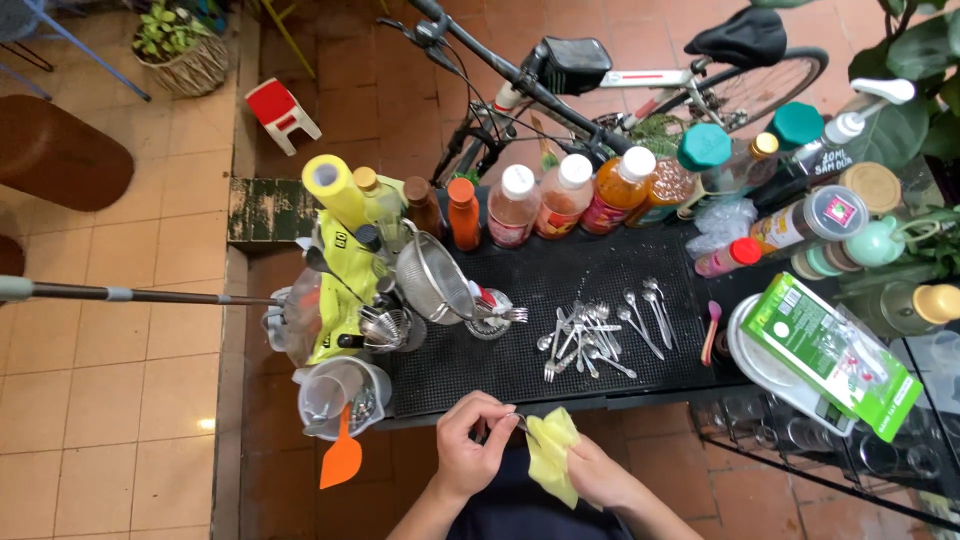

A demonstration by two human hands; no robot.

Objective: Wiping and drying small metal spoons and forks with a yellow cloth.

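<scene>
Head view: at bottom centre I see my left hand (468, 445) pinching a small utensil (508, 420), my right hand (600, 475) gripping a yellow cloth (553, 452). Black-matted desk (560, 275) above; terracotta tile floor (110, 400).

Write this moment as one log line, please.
left hand: holds small metal utensil | right hand: wipes it with yellow cloth | black mat: spoons and forks laid out, bottles behind

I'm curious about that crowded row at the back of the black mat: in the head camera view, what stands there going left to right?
Yellow roll → brown bottle → orange bottle → pink white-capped bottle → second white-capped bottle → orange-filled bottle → teal-lidded jar.
</scene>
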